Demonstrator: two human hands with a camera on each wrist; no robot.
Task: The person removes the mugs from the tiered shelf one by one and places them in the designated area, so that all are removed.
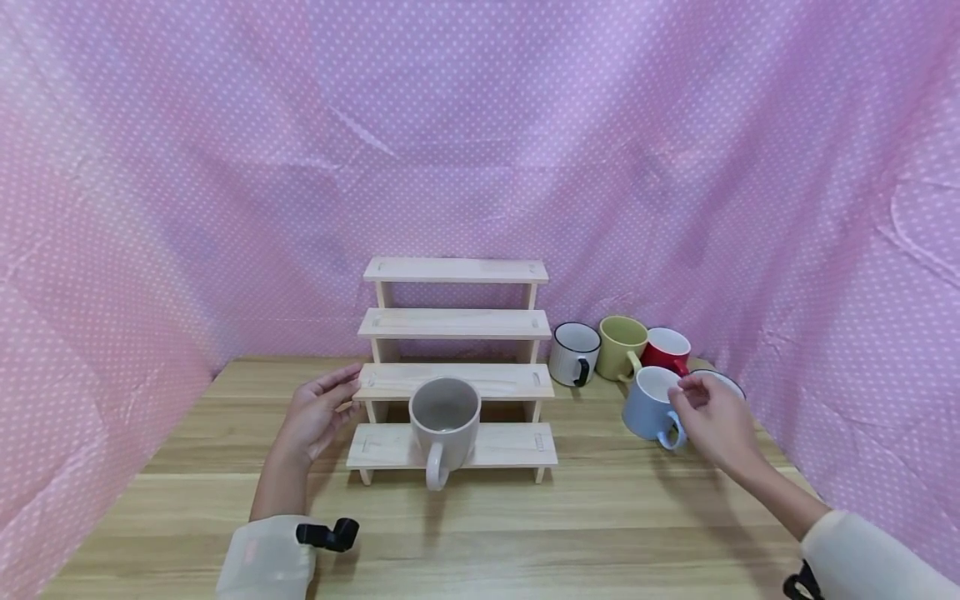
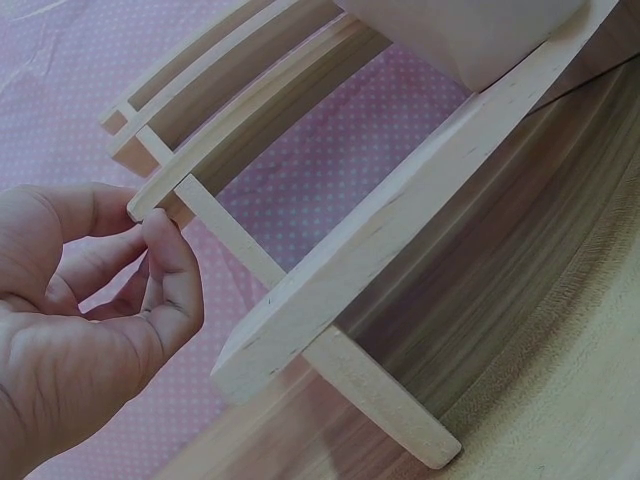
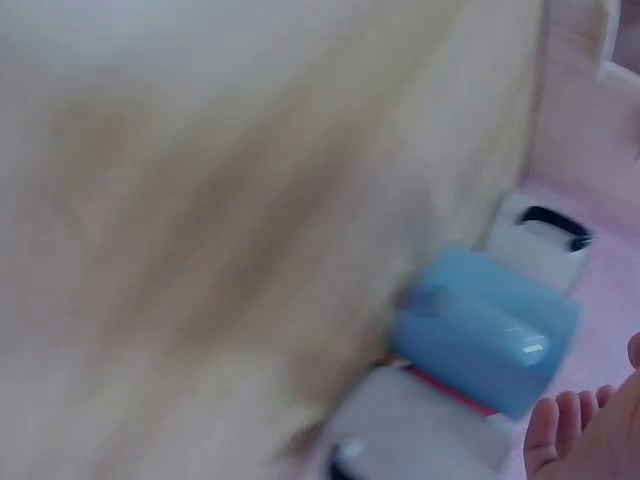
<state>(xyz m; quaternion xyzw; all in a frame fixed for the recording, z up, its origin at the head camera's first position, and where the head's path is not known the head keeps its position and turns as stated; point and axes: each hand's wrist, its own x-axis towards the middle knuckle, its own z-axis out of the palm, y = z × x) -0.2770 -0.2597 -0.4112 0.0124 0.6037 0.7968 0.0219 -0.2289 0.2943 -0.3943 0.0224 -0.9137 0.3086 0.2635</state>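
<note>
A pale wooden four-tier stand (image 1: 453,379) stands on the table; a light grey mug (image 1: 446,417) sits on its lowest tier, handle forward. My left hand (image 1: 318,412) is at the stand's left side. In the left wrist view, its thumb and forefinger pinch the end of the second board (image 2: 160,190) from the bottom. My right hand (image 1: 716,421) is beside the rim of a light blue mug (image 1: 641,408), fingers bent. In the blurred right wrist view, its fingers (image 3: 568,420) lie close to the blue mug (image 3: 485,325), not wrapped around it.
Behind the blue mug stand a white mug with black handle (image 1: 572,358), a yellow-green mug (image 1: 621,354) and a red mug (image 1: 663,354). Another dark-rimmed white mug (image 1: 723,379) is partly hidden by my right hand. Pink dotted cloth (image 1: 457,167) hangs behind the wooden table (image 1: 600,533).
</note>
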